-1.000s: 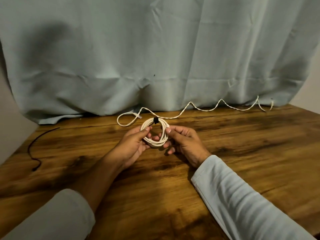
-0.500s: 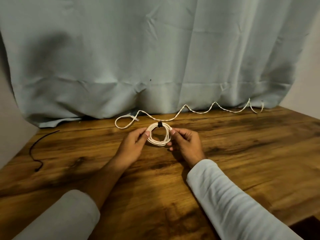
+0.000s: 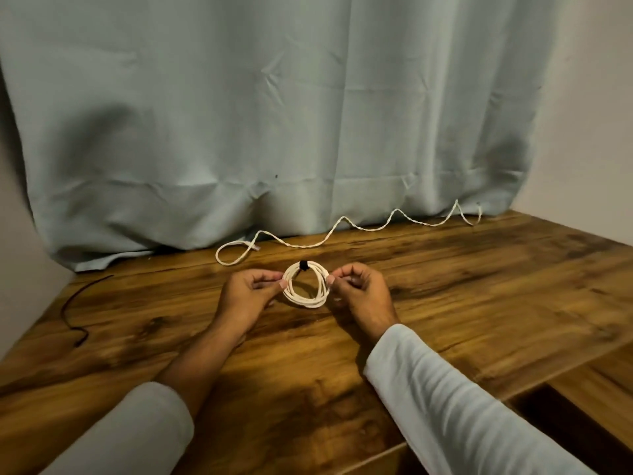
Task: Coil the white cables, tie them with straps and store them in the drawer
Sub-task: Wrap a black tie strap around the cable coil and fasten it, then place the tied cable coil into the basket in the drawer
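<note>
While both hands are up off the table (image 3: pixel 479 289), the coil (image 3: pixel 305 304) of white cable hangs between them as a small upright ring, a bit tilted toward the camera. The left hand (image 3: pixel 250 296) pinches the ring's left side between thumb and forefinger, with the other fingers curled in behind. The right hand (image 3: pixel 359 293) does the same on the right side, its fingertips closed tight on the strands. So each hand has a narrow pinch on the cable, nothing wide open.

At the top of the ring, roughly midway between the two pinches and just above them, a black strap (image 3: pixel 303 265) is wrapped round the strands. The bottom of the ring hangs close to the wood; I can't tell if it touches.

Past the grip, further from the person, a second white cable (image 3: pixel 301 247) lies loose along the foot of the grey cloth (image 3: pixel 274 132), wavy, with a loop at its left end. Well off to the left of the left hand, a thin black cord (image 3: pixel 70 313) lies on the table. Nearer than the right hand and off to its right there's a dark opening (image 3: pixel 561 430) under the table edge; can't say for sure whether it's the drawer. Both arms wear pale sleeves (image 3: pixel 462 406).
</note>
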Motion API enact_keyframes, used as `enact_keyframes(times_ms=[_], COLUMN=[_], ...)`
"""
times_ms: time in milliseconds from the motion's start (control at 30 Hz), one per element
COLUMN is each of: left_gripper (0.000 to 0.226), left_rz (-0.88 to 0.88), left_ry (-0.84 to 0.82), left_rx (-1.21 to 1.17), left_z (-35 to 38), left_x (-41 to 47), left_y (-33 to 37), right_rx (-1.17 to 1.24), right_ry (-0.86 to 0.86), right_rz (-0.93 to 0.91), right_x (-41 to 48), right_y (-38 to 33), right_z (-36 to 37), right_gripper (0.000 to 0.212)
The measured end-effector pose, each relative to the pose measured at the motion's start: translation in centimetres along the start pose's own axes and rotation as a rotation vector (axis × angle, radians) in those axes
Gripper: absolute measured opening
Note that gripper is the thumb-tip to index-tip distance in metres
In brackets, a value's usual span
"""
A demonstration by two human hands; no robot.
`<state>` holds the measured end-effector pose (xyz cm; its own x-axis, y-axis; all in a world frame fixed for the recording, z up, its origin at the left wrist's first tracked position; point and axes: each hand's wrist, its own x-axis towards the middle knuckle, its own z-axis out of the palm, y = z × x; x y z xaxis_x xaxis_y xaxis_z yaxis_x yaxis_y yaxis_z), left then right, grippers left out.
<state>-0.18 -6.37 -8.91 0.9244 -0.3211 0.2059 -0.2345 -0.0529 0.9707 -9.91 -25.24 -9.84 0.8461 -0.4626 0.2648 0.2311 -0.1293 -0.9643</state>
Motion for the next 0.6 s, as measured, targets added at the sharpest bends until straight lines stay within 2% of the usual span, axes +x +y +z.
enact_keyframes(times_ms=[167,267,433,500,600], left_gripper=[0.010,0.011,0.007,0.004,0.005], left_rz=[-0.065,-0.071,-0.066,-0.056,-0.044], left_ry=[-0.071,-0.130,-0.292,-0.365,-0.476], left_rx=[-0.073,-0.094,-0.125,-0.134,-0.126], left_z=[4.6,8.3,16.5,20.1,25.2], left_x=[-2.2,-3.6,-6.5,-8.3,-11.4], left_y=[2.3,3.7,5.8,6.9,7.9], right_rx=[0.213,0.232,-0.008,-0.071,-0.147], right_ry=[0.028,0.069,0.105,0.150,0.255], right_rz=[0.062,0.093,0.121,0.137,0.163], right_x=[-2.8,-4.8,-9.1,-11.6,-15.7], right_y=[-2.1,-4.3,-6.9,-7.6,-8.4], right_z=[-4.7,-9.2,-19.1,-23.0,-28.3], right_gripper=[0.012,0.007,0.010,0.004,0.010])
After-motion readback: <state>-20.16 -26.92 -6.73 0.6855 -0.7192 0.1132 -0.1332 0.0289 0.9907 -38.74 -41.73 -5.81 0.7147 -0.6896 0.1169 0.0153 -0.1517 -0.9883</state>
